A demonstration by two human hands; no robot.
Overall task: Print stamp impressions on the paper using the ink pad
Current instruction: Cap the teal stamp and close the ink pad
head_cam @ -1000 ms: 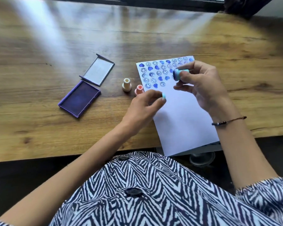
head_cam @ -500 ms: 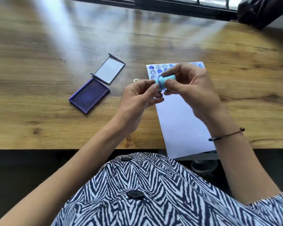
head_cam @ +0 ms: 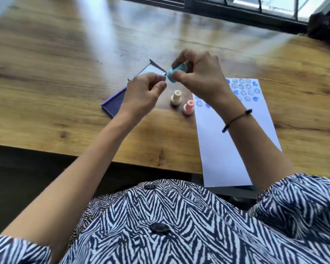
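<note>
Stamps number three in view: one blue stamp [head_cam: 175, 74] held in my right hand [head_cam: 202, 77], plus a cream stamp [head_cam: 175, 97] and a pink stamp [head_cam: 188, 107] standing upright on the table [head_cam: 46, 88], close together and just left of the paper [head_cam: 234, 141]. I grip the blue stamp between thumb and fingers, raised above the table and tilted so its printing end points toward my left hand [head_cam: 143, 94], which I judge is the reason for the tilt: the face can be checked or uncapped before inking. My left thumb and forefinger are pinched narrowly right beside that end; motion blur prevents me from telling whether they hold a small cap or nothing. One ink pad [head_cam: 112, 107] lies open on the table beneath my left hand, partly hidden by it, with its lid [head_cam: 151, 70] folded back on the far side, so the inking surface is within direct reach. One sheet of paper lies to my right, its near edge overhanging the table edge, with several rows of blue impressions [head_cam: 244, 89] filling the far end only; the exact number is not readable. The lower part of the sheet is blank, so I judge printing to be well short of complete.
</note>
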